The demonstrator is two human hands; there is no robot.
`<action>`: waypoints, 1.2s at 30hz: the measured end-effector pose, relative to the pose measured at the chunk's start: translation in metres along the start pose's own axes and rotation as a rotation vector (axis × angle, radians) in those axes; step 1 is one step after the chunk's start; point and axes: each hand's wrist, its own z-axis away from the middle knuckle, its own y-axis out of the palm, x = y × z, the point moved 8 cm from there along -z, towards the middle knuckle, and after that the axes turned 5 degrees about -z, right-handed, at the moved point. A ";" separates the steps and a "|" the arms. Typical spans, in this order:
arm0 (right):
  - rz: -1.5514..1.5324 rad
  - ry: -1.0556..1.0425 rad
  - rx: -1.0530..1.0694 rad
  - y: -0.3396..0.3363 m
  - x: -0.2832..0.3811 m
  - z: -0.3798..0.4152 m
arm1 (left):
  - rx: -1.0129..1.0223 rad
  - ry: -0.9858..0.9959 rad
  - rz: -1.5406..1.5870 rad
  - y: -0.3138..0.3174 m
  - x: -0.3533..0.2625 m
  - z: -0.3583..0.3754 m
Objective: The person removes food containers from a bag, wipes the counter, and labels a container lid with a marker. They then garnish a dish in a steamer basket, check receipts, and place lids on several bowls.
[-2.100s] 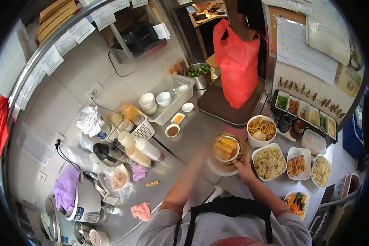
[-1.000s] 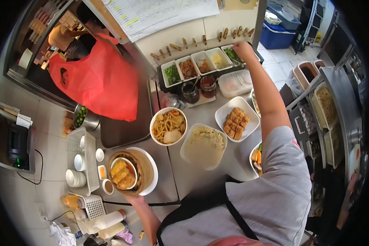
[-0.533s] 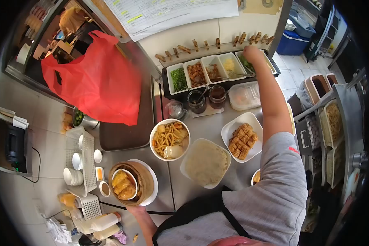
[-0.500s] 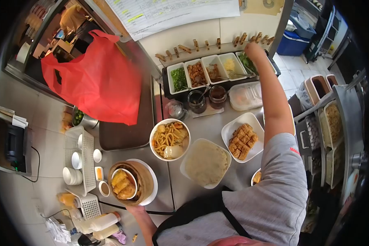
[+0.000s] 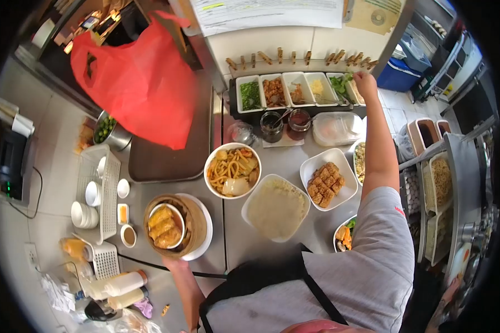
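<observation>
My right hand (image 5: 365,86) is at the right end of the row of white garnish containers, over the last container (image 5: 354,91), beside the one with green leaves (image 5: 339,85). Its fingers are curled together; anything in them is too small to make out. Low at the left, my left hand (image 5: 175,263) touches the near edge of a bamboo steamer (image 5: 195,230), its fingers hidden beneath. Inside the steamer sits a white bowl of yellow-brown food pieces (image 5: 165,226). A white plate (image 5: 206,236) lies partly under the steamer.
Mid-table stand a bowl of thick noodles (image 5: 233,170), a lidded tub (image 5: 276,208) and a dish of browned, cut squares (image 5: 325,185). A red bag (image 5: 144,83) rests on a brown tray (image 5: 166,171). Two sauce jars (image 5: 298,124) stand before the garnishes. White baskets (image 5: 110,194) line the left.
My right hand has moved right and closer, from above the green leaves to the last container. My left hand remains at the steamer. The whole view has shifted slightly.
</observation>
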 end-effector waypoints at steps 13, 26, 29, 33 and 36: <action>-1.016 -0.518 1.095 0.020 0.422 0.273 | 0.101 0.129 0.084 0.031 -0.018 0.016; -0.685 -1.632 0.568 -0.044 0.469 0.480 | 0.026 0.199 0.210 0.011 -0.044 0.044; -0.830 -1.612 0.721 -0.077 0.446 0.478 | 0.017 0.189 0.197 0.003 -0.044 0.040; -0.732 -1.509 0.898 -0.061 0.428 0.464 | 0.055 0.188 0.199 0.012 -0.051 0.035; -0.590 -1.422 0.905 -0.036 0.423 0.440 | 0.053 0.163 0.191 0.016 -0.058 0.013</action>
